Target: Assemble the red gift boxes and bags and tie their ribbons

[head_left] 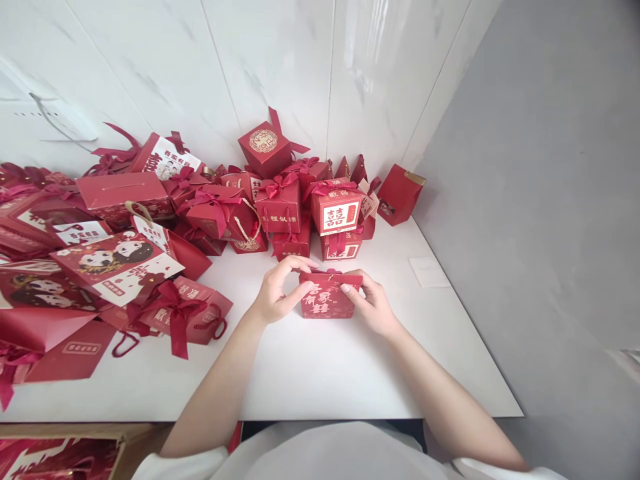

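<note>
A small red gift box (326,301) with pale lettering on its front stands on the white table (310,373), near the middle. My left hand (277,292) grips its left side, with the fingers curled over the top edge. My right hand (370,305) holds its right side, thumb on the front face. Both hands are closed on this box.
A heap of red gift boxes with ribbons (285,200) lies behind the hands against the marble wall. More red bags and flat printed boxes (113,263) pile up at the left. A lone red bag (399,195) leans in the corner. A grey wall borders the table's right edge.
</note>
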Tool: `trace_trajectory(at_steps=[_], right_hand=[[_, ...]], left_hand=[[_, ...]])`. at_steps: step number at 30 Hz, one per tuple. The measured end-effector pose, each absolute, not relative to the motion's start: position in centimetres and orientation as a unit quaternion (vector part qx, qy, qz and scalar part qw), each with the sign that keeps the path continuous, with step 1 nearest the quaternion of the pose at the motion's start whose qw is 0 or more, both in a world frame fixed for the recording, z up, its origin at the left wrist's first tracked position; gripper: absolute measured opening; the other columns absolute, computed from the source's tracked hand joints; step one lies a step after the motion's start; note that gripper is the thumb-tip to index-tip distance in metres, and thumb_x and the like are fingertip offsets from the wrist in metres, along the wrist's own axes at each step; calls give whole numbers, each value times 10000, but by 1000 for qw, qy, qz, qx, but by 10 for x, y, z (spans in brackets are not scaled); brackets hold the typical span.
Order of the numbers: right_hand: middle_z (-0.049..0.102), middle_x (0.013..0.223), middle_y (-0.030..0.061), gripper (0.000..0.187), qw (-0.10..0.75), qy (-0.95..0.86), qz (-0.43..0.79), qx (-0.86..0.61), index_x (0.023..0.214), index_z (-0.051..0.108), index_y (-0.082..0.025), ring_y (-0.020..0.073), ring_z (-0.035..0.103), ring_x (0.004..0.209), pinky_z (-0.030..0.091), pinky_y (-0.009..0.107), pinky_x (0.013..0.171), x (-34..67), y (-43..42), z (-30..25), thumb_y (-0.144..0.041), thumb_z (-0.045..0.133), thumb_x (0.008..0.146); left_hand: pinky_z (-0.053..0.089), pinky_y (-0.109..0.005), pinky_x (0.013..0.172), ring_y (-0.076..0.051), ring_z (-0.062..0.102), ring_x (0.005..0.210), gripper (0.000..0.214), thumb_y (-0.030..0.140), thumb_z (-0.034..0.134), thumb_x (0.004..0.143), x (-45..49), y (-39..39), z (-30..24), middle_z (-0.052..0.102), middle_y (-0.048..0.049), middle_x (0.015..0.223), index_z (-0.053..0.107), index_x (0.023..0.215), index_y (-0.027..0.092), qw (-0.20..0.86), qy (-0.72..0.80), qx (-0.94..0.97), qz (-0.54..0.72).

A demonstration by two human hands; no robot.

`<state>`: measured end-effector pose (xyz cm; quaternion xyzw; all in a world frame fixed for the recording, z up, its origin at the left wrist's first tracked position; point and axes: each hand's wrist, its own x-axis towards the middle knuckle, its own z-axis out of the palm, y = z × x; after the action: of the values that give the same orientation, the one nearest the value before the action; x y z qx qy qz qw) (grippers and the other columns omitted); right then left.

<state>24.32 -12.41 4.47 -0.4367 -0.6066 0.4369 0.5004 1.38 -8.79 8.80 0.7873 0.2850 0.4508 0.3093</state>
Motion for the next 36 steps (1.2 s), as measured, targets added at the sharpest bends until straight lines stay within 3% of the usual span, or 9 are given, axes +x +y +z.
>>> trace_trajectory(at_steps=[9, 17, 25, 28, 32, 36], right_hand=[[676, 949, 20, 214, 495, -618, 424, -440, 962, 669, -221, 170, 623, 883, 479, 273, 814, 247, -120, 44, -414, 575, 954], [700, 939, 22, 228, 505, -610, 414, -449, 958, 685, -225, 186, 651, 899, 500, 284, 822, 249, -117, 39, -428, 580, 945], [700, 944, 29, 246, 506, -603, 411, -459, 961, 681, -220, 194, 653, 902, 508, 295, 817, 249, -117, 38, -443, 580, 940], [701, 949, 29, 246, 509, -602, 415, -454, 967, 680, -221, 195, 656, 898, 511, 297, 813, 249, -117, 36, -445, 582, 939], [702, 975, 28, 258, 513, -604, 414, -448, 978, 673, -223, 202, 662, 929, 514, 304, 839, 249, -116, 32, -456, 568, 945], [688, 1179, 54, 372, 450, -627, 441, -458, 1211, 604, -239, 242, 653, 1069, 509, 368, 935, 251, -112, 27, -501, 502, 969]], left_hand=[[522, -319, 807, -180, 622, 953, 236, 225, 727, 845, 10, -80, 88, 623, -80, 1045, 496, 886, 200, 231, 309, 807, 447], [546, -268, 696, -158, 656, 854, 226, 190, 798, 781, 9, -78, 83, 680, -64, 945, 596, 883, 189, 151, 282, 806, 499], [572, -296, 661, -162, 697, 734, 245, 157, 837, 727, 5, -79, 72, 754, -31, 847, 743, 943, 223, 87, 275, 777, 559], [580, -313, 662, -169, 705, 711, 237, 156, 819, 742, 4, -82, 66, 772, -21, 821, 780, 956, 249, 117, 298, 748, 581], [587, -306, 669, -179, 717, 730, 159, 237, 799, 771, 6, -86, 56, 782, -39, 867, 799, 930, 230, 243, 380, 680, 578], [583, -317, 794, -192, 722, 806, 278, 325, 791, 776, 9, -84, 48, 781, -48, 944, 782, 1025, 203, 299, 440, 647, 546]])
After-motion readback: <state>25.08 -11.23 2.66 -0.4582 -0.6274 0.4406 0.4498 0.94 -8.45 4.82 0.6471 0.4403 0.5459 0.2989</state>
